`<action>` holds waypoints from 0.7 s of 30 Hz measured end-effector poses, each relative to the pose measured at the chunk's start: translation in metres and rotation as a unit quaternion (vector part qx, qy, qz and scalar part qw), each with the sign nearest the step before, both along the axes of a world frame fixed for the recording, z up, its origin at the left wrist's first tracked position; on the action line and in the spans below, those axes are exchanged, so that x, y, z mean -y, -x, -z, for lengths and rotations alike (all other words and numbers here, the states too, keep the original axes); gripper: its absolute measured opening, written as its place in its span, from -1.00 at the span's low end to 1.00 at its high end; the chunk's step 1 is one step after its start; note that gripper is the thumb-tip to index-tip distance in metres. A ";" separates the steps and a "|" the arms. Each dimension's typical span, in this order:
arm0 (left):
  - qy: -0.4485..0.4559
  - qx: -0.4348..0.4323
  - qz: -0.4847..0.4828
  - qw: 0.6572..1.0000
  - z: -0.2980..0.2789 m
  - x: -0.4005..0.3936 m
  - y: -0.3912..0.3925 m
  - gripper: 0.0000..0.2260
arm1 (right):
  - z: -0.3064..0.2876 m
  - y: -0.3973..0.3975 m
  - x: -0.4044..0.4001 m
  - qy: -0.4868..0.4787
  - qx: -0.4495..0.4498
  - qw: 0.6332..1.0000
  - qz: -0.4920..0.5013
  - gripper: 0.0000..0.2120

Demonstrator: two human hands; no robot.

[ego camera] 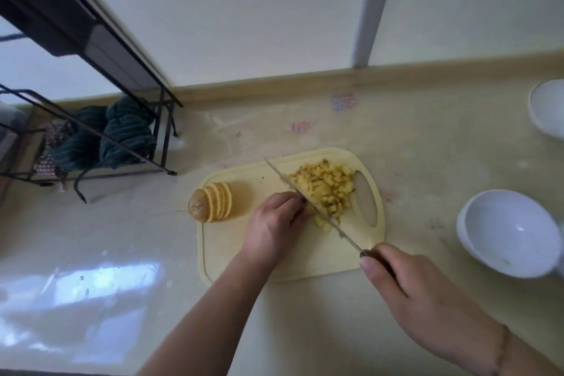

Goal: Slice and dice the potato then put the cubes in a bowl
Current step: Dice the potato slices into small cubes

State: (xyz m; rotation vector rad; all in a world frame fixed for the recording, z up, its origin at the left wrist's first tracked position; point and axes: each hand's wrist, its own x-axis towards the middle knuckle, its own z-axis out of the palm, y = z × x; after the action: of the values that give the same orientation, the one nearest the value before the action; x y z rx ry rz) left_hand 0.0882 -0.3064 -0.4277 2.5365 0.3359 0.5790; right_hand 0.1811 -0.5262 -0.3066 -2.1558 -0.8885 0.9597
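A pale yellow cutting board lies on the counter. At its left end sits a stack of potato slices with the skin end facing left. A heap of potato cubes fills the board's right side by the handle hole. My left hand holds down potato pieces in the middle of the board, fingers curled over them. My right hand grips the handle of a knife, whose blade runs diagonally across the board, right against my left fingertips. A white bowl stands empty to the right of the board.
A second white bowl sits at the far right edge. A black wire rack with dark green striped cloths stands at the back left. The wall runs along the back of the cream counter.
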 end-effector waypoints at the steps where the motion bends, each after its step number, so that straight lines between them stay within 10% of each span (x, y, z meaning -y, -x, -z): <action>1: 0.006 -0.002 0.003 1.000 -0.002 0.001 0.001 -0.78 | -0.001 -0.001 0.001 0.002 0.007 1.000 -0.006 -0.60; 10: 0.125 0.117 -0.232 0.957 -0.050 0.023 0.062 -0.82 | 0.009 -0.007 0.022 0.062 0.238 0.960 -0.135 -0.51; 12: 0.086 0.133 -0.152 0.976 -0.066 0.027 0.065 -0.90 | 0.018 -0.009 0.026 0.065 0.272 0.947 -0.155 -0.35; 21: -0.010 -0.156 0.021 0.987 -0.061 0.019 0.019 -0.70 | 0.006 -0.010 0.016 0.103 0.361 0.902 -0.216 -0.54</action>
State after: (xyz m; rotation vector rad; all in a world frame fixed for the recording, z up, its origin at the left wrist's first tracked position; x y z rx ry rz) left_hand 0.0693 -0.3251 -0.3664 2.6457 0.3863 0.1657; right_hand 0.1912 -0.5423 -0.3130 -2.6003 -1.7401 0.4210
